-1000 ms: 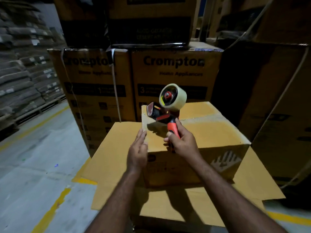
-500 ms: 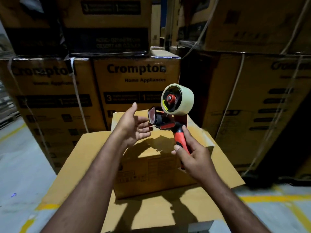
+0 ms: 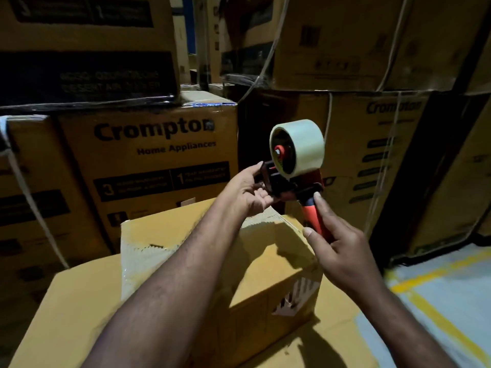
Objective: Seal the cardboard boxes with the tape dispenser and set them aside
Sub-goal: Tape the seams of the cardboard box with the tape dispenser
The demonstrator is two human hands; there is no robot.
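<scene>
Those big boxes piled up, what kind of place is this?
Most likely a warehouse: strapped Crompton boxes stacked high, yellow floor lines painted for lanes, and a tape dispenser held over a small cardboard box.

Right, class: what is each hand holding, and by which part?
Both hold the tape dispenser: the right hand grips its orange handle, the left hand pinches its black front end between thumb and fingers.

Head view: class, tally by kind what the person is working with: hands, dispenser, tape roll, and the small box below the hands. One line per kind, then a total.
hands: 2 (left hand, right hand)
dispenser: 1
roll: 1
small box: 1
Total: 5
</scene>
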